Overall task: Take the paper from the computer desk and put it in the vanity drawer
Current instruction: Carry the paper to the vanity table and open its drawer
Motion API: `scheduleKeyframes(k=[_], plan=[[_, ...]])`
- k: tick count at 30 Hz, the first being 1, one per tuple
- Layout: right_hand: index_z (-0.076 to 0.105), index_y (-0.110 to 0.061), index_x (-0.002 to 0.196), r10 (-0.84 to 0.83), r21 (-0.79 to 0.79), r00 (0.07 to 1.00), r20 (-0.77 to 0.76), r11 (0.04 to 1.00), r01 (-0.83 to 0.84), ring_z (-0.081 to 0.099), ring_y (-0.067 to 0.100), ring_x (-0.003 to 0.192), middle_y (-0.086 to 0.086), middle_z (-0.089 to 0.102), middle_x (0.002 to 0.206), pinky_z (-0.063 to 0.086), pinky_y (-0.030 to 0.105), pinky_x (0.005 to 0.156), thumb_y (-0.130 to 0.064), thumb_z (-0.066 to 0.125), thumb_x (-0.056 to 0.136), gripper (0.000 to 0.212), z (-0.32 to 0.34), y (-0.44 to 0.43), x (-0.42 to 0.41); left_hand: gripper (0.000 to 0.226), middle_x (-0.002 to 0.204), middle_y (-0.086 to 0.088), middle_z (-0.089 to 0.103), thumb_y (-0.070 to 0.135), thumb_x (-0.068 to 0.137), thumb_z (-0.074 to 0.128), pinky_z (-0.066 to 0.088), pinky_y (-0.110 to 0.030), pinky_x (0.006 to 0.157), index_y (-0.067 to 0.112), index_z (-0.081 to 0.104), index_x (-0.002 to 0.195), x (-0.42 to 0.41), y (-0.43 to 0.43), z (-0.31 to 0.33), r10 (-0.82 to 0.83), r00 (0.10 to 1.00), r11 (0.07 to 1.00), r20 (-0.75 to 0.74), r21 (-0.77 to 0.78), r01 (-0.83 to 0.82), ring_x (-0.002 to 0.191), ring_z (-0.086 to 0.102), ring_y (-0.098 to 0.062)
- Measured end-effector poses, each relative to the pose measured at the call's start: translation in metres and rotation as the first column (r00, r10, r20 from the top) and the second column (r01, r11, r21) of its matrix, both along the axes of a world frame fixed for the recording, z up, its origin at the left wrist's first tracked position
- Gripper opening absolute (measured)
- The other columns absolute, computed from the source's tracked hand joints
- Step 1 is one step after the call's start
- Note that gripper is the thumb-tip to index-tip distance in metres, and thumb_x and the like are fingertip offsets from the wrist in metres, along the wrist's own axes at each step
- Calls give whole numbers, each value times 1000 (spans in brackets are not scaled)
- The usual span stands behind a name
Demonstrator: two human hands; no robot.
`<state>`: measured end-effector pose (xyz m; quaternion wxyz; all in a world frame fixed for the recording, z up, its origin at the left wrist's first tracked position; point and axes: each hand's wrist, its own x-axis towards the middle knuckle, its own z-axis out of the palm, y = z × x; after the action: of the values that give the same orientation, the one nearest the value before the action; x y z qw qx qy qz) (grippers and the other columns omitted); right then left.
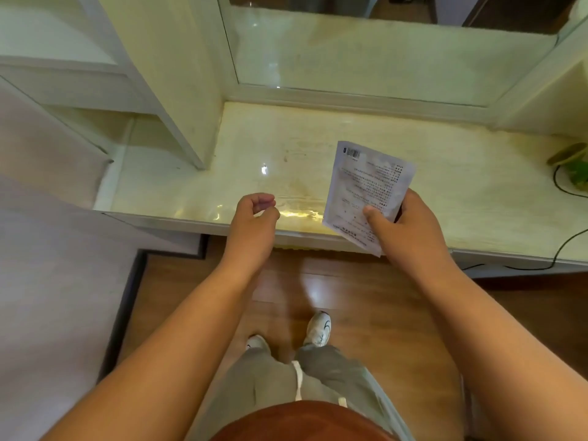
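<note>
Right hand [410, 224], barcoded paper [366, 189]

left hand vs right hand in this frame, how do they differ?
The right hand grips the paper, thumb pressed on its printed face; the left hand holds nothing. The left hand's fingers are loosely curled in, while the right hand's wrap behind the sheet. The left hand sits over the front edge of the vanity top; the right hand sits further to the right, with the paper standing tilted above the top. Both are bare and raised at similar height.
</note>
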<state>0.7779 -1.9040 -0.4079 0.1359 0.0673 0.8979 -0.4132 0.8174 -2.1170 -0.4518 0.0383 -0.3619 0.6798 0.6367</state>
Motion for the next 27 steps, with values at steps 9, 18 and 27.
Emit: scheduleKeyframes(k=[9, 18, 27], plan=[[59, -16, 135, -55, 37, 998, 24, 998, 54, 62, 18, 114, -1, 67, 126, 48, 32, 87, -28, 61, 97, 40, -42, -7, 27, 32, 132, 6, 59, 18, 96, 52, 52, -37, 91, 29, 55, 127, 1, 6, -54, -91, 995, 995, 47, 53, 88, 115, 60, -15], [59, -18, 131, -153, 23, 985, 75, 988, 152, 64, 16, 109, -5, 67, 121, 52, 33, 85, -32, 62, 96, 37, -88, -22, 54, 37, 132, -2, 59, 18, 96, 53, 46, -42, 111, 23, 55, 133, 18, -6, -124, -15, 981, 989, 192, 149, -14, 117, 57, -14], [58, -21, 137, -150, -9, 983, 105, 988, 152, 64, 13, 111, -7, 68, 127, 53, 30, 86, -33, 63, 96, 42, -122, -3, 44, 20, 112, -2, 61, 11, 102, 46, 51, -41, 101, 13, 61, 116, -11, 9, -174, 270, 902, 802, 337, 440, -405, 111, 61, -14]])
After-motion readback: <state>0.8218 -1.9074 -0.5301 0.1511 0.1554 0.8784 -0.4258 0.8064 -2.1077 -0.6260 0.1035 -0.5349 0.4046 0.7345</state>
